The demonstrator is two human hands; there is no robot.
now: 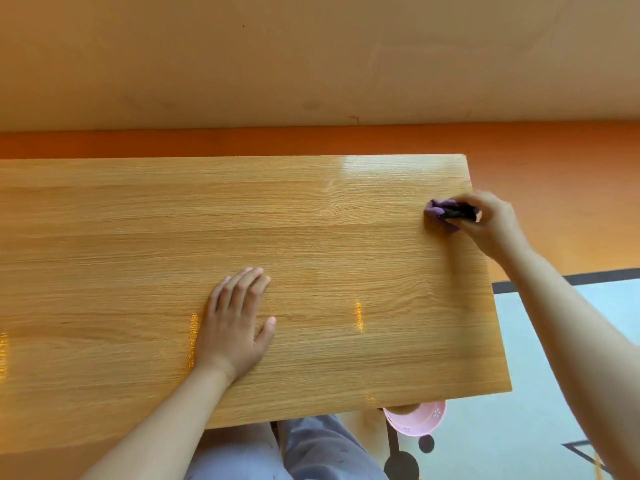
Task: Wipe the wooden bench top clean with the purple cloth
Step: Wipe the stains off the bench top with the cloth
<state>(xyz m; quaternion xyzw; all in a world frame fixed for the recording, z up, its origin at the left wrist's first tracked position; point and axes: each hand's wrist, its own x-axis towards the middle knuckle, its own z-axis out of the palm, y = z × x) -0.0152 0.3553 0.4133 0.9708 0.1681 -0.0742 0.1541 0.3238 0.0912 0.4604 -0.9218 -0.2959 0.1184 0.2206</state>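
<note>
My left hand [239,323] lies flat on the wooden surface [104,237], palm down, fingers straight and close together, thumb angled out. My right hand [491,223] is well off to the right of it and farther from me, near the surface's right edge, with its fingers curled round the purple cloth [437,208]. The cloth is bunched, and its loose end pokes out left of my fingers against the wood. A dark patch shows in the bunch; I can't tell what it is. The wood is glossy, with bright glints between the hands and beside my left wrist. Under my right forearm, a pink bowl [419,422] peeks from beneath the near edge. My grey trousers [311,452] show between my arms. An orange floor [554,161] lies beyond my right hand.
</note>
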